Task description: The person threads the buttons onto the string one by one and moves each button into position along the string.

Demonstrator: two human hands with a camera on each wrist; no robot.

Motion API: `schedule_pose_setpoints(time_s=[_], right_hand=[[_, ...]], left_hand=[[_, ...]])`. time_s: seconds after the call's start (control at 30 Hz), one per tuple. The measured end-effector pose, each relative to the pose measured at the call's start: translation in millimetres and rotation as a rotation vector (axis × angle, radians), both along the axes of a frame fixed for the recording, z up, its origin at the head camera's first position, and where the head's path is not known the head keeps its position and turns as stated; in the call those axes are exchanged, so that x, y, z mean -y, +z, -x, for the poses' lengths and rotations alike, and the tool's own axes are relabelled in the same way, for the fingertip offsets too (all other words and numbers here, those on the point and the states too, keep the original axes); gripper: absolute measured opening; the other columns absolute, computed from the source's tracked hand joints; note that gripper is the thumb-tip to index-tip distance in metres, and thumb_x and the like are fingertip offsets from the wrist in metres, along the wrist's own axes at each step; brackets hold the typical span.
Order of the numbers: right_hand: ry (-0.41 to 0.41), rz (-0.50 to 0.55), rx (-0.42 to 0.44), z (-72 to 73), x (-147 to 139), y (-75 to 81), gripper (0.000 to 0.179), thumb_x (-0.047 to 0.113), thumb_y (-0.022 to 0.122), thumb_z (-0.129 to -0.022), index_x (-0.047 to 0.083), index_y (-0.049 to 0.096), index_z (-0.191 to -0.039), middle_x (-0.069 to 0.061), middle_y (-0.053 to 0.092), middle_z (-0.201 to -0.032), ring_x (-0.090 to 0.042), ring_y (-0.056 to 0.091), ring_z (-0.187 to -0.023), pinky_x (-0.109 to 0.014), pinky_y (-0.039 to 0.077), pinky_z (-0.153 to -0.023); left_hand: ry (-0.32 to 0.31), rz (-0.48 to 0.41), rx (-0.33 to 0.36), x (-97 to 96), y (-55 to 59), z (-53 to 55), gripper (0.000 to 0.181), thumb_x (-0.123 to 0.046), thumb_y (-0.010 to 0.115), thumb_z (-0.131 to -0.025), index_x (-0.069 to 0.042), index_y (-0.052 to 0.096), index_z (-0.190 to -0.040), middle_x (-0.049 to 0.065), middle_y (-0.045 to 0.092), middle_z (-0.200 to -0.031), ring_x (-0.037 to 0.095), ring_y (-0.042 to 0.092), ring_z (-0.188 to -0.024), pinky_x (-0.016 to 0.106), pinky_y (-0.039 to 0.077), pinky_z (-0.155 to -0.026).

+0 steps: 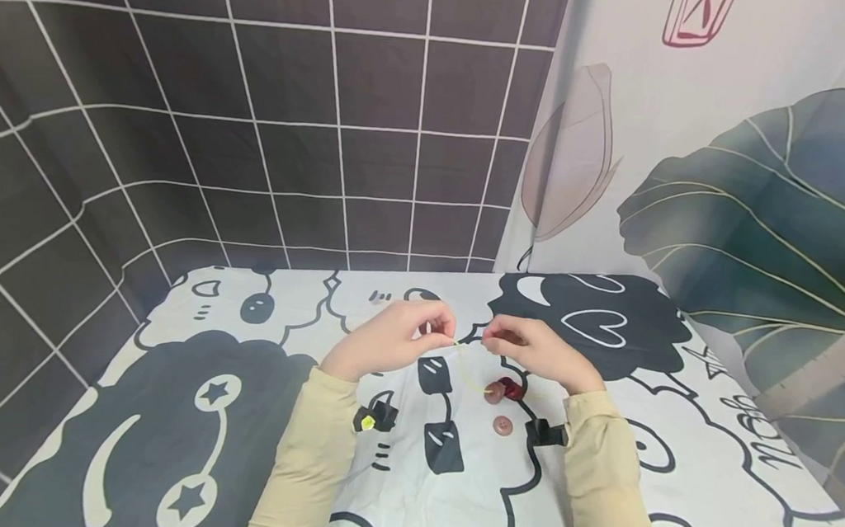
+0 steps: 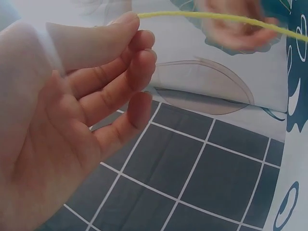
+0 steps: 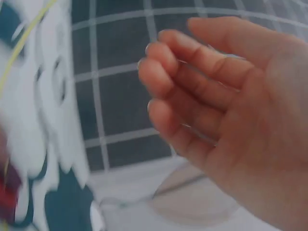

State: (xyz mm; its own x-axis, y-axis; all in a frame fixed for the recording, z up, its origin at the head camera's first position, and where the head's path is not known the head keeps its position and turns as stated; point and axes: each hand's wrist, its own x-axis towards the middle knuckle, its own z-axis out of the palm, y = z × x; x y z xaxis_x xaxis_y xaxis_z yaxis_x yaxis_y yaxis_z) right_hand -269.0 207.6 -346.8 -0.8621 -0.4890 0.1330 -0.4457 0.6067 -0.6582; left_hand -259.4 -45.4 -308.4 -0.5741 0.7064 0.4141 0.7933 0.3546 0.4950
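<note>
In the head view my left hand (image 1: 397, 340) is raised over the cloth and pinches a thin yellow cord (image 2: 207, 15) between thumb and index finger. The cord droops from there toward a pinkish-brown button (image 1: 493, 392) and dark red buttons (image 1: 511, 389), which are bunched together; whether it passes through each one I cannot tell. A second pinkish-brown button (image 1: 502, 425) lies flat and apart, nearer to me. My right hand (image 1: 538, 349) hovers beside the left with loosely bent fingers. The right wrist view shows nothing between its thumb and fingers, and the cord (image 3: 19, 45) runs away from it.
A white cloth (image 1: 403, 510) with black cartoon drawings covers the table. Behind it hangs a dark gridded curtain (image 1: 371, 160), and a leaf-patterned curtain (image 1: 759, 240) is on the right. Each wrist carries a black strap (image 1: 547, 433).
</note>
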Motion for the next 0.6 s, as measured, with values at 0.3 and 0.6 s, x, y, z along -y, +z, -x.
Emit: schedule_pose_setpoints(time_s=[0.3, 0.6], right_hand=[[0.096, 0.184, -0.073, -17.6, 29.1, 24.6, 0.012, 0.019, 0.06, -0.095, 0.017, 0.067, -0.105, 0.004, 0.07, -0.098, -0.005, 0.064, -0.095, -0.028, 0.051, -0.088], [0.085, 0.216, -0.094, -20.9, 30.4, 25.9, 0.008, 0.012, 0.069, -0.088, 0.012, 0.067, -0.096, 0.002, 0.07, -0.083, -0.004, 0.064, -0.081, -0.024, 0.05, -0.08]], left_hand=[[0.026, -0.009, -0.008, -4.0, -2.4, 1.0, 0.004, -0.01, 0.062, -0.092, -0.01, 0.058, -0.09, 0.002, 0.064, -0.085, 0.012, 0.058, -0.081, 0.031, 0.05, -0.076], [0.066, -0.017, 0.002, -4.8, -2.7, 0.8, 0.005, -0.012, 0.063, -0.092, -0.011, 0.058, -0.091, 0.001, 0.064, -0.085, 0.013, 0.059, -0.083, 0.037, 0.051, -0.079]])
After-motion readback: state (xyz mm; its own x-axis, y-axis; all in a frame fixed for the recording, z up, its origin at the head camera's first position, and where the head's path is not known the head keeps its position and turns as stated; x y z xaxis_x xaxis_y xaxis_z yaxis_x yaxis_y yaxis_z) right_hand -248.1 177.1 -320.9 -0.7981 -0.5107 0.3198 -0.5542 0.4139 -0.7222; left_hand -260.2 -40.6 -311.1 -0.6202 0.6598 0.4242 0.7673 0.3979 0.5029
